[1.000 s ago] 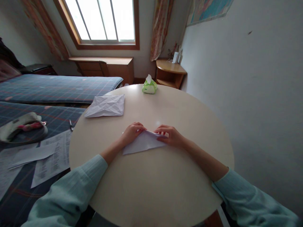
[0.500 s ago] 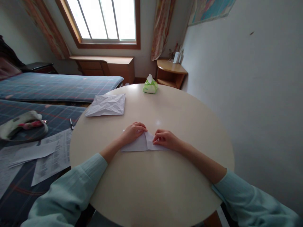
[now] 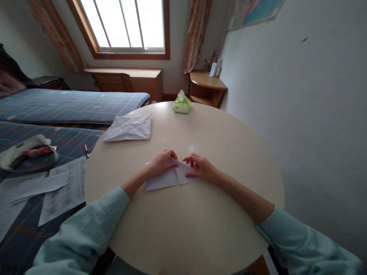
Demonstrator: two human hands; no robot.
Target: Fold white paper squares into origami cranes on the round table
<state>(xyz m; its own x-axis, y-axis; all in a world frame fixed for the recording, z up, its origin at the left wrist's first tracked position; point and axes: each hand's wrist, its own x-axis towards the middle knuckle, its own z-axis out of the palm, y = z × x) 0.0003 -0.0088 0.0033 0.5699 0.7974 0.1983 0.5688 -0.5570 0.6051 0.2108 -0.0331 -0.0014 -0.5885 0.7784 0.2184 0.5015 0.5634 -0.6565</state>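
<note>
A folded sheet of white paper (image 3: 164, 181) lies on the round table, with a crease running down near its middle. At its upper left edge, my left hand (image 3: 162, 164) pinches the paper between thumb and fingers. My right hand (image 3: 203, 169) is over the right end, its fingers spread apart beyond the upper edge. The right thumb rests on the paper's surface. Part of the right end is hidden under that hand.
The cream round table (image 3: 189, 221) carries a creased stack of folded white paper (image 3: 130, 128) and a green tissue pack (image 3: 181, 105). Left of it, a bed (image 3: 71, 137) holds printed sheets (image 3: 67, 189), a pen (image 3: 86, 150) and a pale bag (image 3: 28, 151). A wall (image 3: 321, 114) stands at right.
The paper has turned slightly, its left lower corner coming nearer to me. My right hand's fingers have spread from a closed pinch, and my left thumb has shifted on the paper.
</note>
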